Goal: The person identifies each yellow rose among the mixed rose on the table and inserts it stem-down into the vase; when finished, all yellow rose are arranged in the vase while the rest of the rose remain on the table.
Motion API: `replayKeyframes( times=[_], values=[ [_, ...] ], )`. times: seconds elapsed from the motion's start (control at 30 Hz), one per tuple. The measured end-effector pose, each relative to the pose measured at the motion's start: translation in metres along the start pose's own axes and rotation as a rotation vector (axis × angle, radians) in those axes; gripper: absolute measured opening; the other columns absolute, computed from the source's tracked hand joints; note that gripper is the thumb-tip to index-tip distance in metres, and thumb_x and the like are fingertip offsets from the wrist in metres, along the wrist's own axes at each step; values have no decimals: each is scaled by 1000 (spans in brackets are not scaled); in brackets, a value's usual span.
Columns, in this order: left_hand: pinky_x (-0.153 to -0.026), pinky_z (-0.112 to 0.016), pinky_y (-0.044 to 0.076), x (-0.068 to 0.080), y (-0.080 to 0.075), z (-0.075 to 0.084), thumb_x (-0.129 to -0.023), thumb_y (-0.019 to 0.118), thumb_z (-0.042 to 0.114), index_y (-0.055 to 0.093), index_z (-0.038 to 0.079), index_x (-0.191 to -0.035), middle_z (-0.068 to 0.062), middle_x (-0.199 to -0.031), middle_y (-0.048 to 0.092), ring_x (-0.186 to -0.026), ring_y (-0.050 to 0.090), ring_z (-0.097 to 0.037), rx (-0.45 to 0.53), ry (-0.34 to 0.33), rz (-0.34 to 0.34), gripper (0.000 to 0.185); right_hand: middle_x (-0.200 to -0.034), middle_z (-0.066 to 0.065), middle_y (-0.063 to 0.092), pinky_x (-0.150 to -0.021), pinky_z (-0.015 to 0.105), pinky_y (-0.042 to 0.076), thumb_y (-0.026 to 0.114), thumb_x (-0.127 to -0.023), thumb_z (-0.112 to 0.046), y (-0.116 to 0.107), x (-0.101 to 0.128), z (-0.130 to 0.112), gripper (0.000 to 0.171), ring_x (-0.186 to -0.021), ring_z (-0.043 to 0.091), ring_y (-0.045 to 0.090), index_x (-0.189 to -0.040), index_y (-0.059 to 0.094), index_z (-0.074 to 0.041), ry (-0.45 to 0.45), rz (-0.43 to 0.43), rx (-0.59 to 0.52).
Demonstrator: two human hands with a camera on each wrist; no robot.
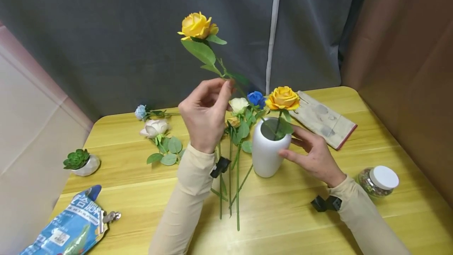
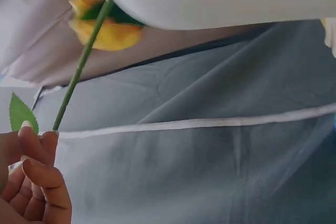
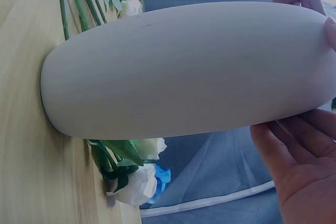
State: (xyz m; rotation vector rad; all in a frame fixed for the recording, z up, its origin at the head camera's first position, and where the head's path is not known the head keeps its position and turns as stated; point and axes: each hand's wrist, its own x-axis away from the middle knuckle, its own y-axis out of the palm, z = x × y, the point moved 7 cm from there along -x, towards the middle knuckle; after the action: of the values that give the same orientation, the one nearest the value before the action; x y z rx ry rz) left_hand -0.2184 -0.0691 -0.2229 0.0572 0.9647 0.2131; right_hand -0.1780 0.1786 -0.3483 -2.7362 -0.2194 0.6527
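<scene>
My left hand [image 1: 205,115] pinches the stem of a yellow rose [image 1: 197,26] between thumb and fingertips. The bloom is raised above the table, and the stem [image 2: 79,69] slants down toward the mouth of a white vase [image 1: 267,158]. With thumb and fingers on opposite sides, my right hand [image 1: 315,156] holds this vase near its upper part. In the right wrist view the vase's pale wall [image 3: 189,72] fills the middle. Another yellow rose [image 1: 283,98] stands in the vase, its green leaves at the rim.
Behind my left arm lie several loose flowers, including a blue rose [image 1: 256,98] and a white rose [image 1: 155,128]. A folded cloth [image 1: 325,119] is behind the vase. A lidded jar [image 1: 378,180] stands right; a potted succulent [image 1: 82,162] and clipped blue bag [image 1: 70,223] are left.
</scene>
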Motion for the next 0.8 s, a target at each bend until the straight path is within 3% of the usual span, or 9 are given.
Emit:
replayKeyframes(
  times=[0.23,0.4,0.57,0.8],
  values=[
    [-48,-22,51,-16,-29,9,-90,73,-4,72,-13,-87,-24,-76,74,-53,64,-6,43,80,132,10,-145,23,57,-101,19,51,78,-85,7,0,-1,0,64,-129,-1,56,-145,53,4,6,7,7],
    [-48,-23,52,-15,-25,8,-90,73,-3,72,-13,-88,-24,-78,74,-52,63,-5,25,90,121,11,-147,23,56,-101,18,51,78,-86,5,-1,1,0,65,-129,-2,55,-145,53,4,18,4,12],
    [-51,-23,53,-6,-8,7,-91,75,1,73,-10,-87,-22,-76,74,-51,62,-6,-33,86,42,12,-147,23,56,-101,18,50,78,-86,5,-2,2,-1,65,-129,-3,55,-145,52,4,24,2,16],
    [-55,-22,54,17,21,1,-91,76,3,77,-3,-88,-12,-71,74,-50,62,-13,-134,93,-197,7,-145,25,57,-101,19,52,78,-84,9,0,1,0,64,-129,-1,56,-143,54,6,5,12,2]
  ],
)
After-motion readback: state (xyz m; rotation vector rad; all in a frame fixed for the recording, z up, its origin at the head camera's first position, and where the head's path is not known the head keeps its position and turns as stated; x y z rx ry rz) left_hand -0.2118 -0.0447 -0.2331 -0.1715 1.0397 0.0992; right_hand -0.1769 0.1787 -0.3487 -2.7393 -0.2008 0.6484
